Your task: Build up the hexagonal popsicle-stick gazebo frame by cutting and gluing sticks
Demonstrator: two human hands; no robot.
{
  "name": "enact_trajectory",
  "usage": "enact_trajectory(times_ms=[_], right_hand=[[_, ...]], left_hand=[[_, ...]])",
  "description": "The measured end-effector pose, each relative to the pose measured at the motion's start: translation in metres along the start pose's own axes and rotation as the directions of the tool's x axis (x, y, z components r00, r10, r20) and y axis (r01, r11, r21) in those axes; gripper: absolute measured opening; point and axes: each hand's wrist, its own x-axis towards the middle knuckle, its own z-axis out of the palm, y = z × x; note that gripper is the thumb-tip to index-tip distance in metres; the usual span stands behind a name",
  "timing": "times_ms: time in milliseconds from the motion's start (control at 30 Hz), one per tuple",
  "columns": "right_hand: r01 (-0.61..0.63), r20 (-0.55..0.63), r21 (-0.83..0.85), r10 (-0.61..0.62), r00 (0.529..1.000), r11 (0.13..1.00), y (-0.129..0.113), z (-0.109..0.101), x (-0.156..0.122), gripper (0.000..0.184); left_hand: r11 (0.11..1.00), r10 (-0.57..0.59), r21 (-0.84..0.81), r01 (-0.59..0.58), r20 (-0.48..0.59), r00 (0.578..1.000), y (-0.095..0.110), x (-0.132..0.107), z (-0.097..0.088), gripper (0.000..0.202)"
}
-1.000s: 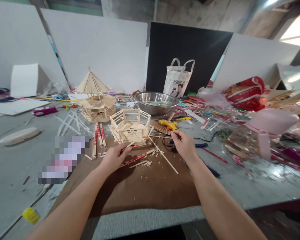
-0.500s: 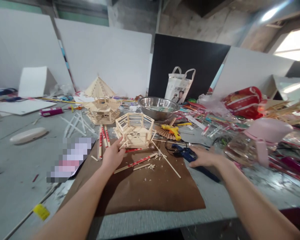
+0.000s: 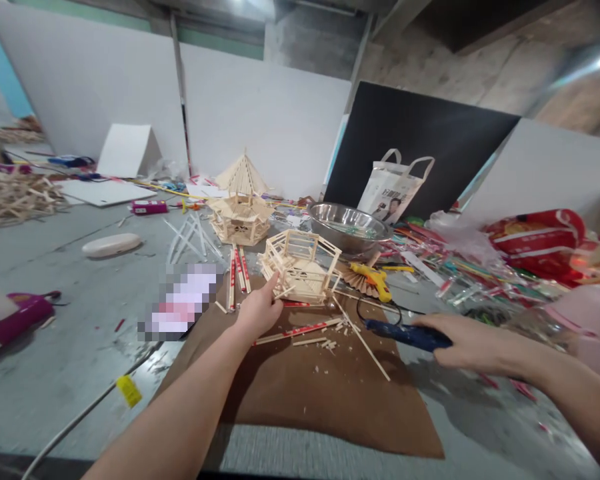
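A small open-topped pavilion model of wooden sticks stands on the brown sheet. My left hand grips its near left corner, index finger along the stick railing; the thumb is partly hidden. To the right, my right hand is closed around a dark blue hand tool, held low over the sheet's right edge, its tip toward the model. The tool looks like a cutter, but its exact kind is unclear. Red-wrapped chopsticks, a thin stick and cut stick bits lie in front of the model.
Behind stands a finished-looking pavilion with a pointed roof. A steel bowl, a yellow glue gun and a folded paper fan are near. A phone lies left; a pink-lidded jug stands right, among plastic wrappers.
My right hand has closed on the blue tool and lifted it from the table, turning it. My left hand stays at the model's corner. The whole view has swung to the left.
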Motion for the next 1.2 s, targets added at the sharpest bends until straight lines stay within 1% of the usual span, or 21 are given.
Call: enact_trajectory(times_ms=[33, 67, 133, 200, 267, 333, 433, 533, 667, 867, 1000, 1100, 1200], right_hand=[[0.026, 0.071, 0.014, -0.027, 0.997, 1.000, -0.010, -0.004, 0.003, 0.041], [0.048, 0.101, 0.020, -0.050, 0.994, 0.999, -0.020, -0.007, 0.007, 0.045], [0.080, 0.038, 0.002, -0.080, 0.996, 0.997, -0.043, -0.010, 0.018, 0.050], [0.087, -0.044, -0.054, -0.089, 0.995, 0.995, -0.065, -0.011, 0.032, 0.048], [0.091, -0.086, -0.121, -0.101, 0.991, 0.988, -0.086, -0.010, 0.046, 0.050], [0.087, -0.101, -0.193, -0.107, 0.989, 0.977, -0.102, -0.008, 0.058, 0.053], [0.122, -0.087, -0.249, -0.148, 0.985, 0.961, -0.119, -0.006, 0.071, 0.051], [0.139, -0.076, -0.256, -0.163, 0.984, 0.957, -0.128, -0.004, 0.079, 0.050], [0.134, -0.064, -0.240, -0.153, 0.986, 0.961, -0.135, -0.005, 0.084, 0.046], [0.087, -0.068, -0.270, -0.109, 0.992, 0.959, -0.137, -0.006, 0.082, 0.044], [0.077, -0.064, -0.264, -0.097, 0.993, 0.962, -0.139, -0.005, 0.080, 0.040], [0.049, -0.073, -0.298, -0.074, 0.995, 0.953, -0.143, -0.007, 0.080, 0.042], [0.025, -0.069, -0.333, -0.051, 0.996, 0.943, -0.148, -0.010, 0.079, 0.041]], left_hand=[[1.000, 0.000, 0.010, 0.000, 0.008, 1.000, 0.000, 0.000, 0.000, 0.061], [1.000, 0.001, 0.025, -0.002, 0.016, 1.000, 0.000, 0.000, 0.000, 0.061], [0.998, 0.006, 0.065, -0.008, 0.032, 0.999, 0.001, -0.001, -0.002, 0.060], [0.993, 0.014, 0.115, -0.019, 0.044, 0.999, 0.004, -0.003, -0.005, 0.060], [0.987, 0.025, 0.159, -0.034, 0.055, 0.998, 0.007, -0.005, -0.008, 0.061], [0.981, 0.041, 0.187, -0.052, 0.063, 0.997, 0.009, -0.006, -0.011, 0.062], [0.977, 0.056, 0.203, -0.069, 0.069, 0.996, 0.011, -0.007, -0.013, 0.061], [0.977, 0.060, 0.199, -0.072, 0.067, 0.996, 0.011, -0.006, -0.014, 0.059], [0.981, 0.046, 0.183, -0.058, 0.071, 0.996, 0.011, -0.006, -0.014, 0.057], [0.982, 0.052, 0.180, -0.064, 0.071, 0.996, 0.011, -0.006, -0.014, 0.057], [0.982, 0.060, 0.176, -0.073, 0.074, 0.995, 0.011, -0.006, -0.014, 0.056], [0.981, 0.053, 0.182, -0.067, 0.083, 0.995, 0.011, -0.006, -0.015, 0.057], [0.980, 0.056, 0.186, -0.071, 0.085, 0.995, 0.012, -0.007, -0.015, 0.056]])
